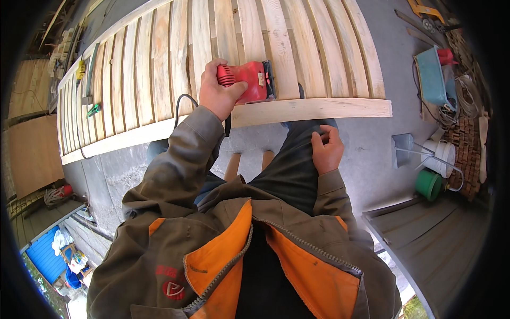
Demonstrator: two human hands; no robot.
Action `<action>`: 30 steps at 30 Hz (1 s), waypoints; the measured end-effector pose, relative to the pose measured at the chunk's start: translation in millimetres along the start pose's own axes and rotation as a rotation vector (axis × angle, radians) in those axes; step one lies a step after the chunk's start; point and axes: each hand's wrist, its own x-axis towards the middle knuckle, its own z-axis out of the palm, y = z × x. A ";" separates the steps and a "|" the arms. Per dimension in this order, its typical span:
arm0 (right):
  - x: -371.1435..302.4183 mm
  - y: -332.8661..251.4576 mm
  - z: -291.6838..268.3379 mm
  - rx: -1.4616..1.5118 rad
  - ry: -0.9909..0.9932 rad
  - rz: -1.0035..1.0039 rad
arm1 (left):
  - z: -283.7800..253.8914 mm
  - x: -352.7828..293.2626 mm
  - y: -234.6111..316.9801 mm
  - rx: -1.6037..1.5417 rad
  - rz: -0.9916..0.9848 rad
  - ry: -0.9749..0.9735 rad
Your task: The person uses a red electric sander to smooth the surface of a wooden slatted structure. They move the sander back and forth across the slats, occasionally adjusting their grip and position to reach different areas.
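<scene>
At the left, a slatted wooden panel carries a small green tool, lying well apart from the work. Further right, a dark cord loops beside the left forearm; judged a likely snag, it should be kept off the panel's edge. Next, the left hand is clasped over the rear of a red power sander, fingers bent across the ribbed housing and thumb on the near side. The sander sits on the panel near its front rail, its body extending rightward out of the grip, with the dark base edge at the end away from the palm. It is judged rigid, moderately heavy for one hand and not fragile (the smooth casing may turn slippery with dust, though none can be confirmed on it). The rounded rear housing appears the proper hold; the base edge should be left untouched. At the right, the right hand rests against the trouser leg, fingers loosely curled and apart from the thumb, nothing visible in it.
</scene>
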 end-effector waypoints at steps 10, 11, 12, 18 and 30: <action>-0.9 -2.3 -1.2 -0.003 -0.010 0.011 | 1.5 0.0 -1.9 -0.029 -0.024 0.018; -0.6 -1.4 -0.5 -0.005 -0.007 0.008 | 1.5 0.6 -5.4 -0.030 -0.015 0.022; -0.6 -0.7 0.1 -0.002 -0.007 0.008 | 1.4 1.7 -7.6 -0.031 -0.005 0.027; -1.5 5.6 0.7 -0.006 -0.007 0.005 | 3.1 22.1 -0.3 -0.003 0.039 0.068; 1.7 -1.8 0.3 -0.030 -0.022 0.030 | 1.7 73.1 11.4 -0.010 0.000 0.046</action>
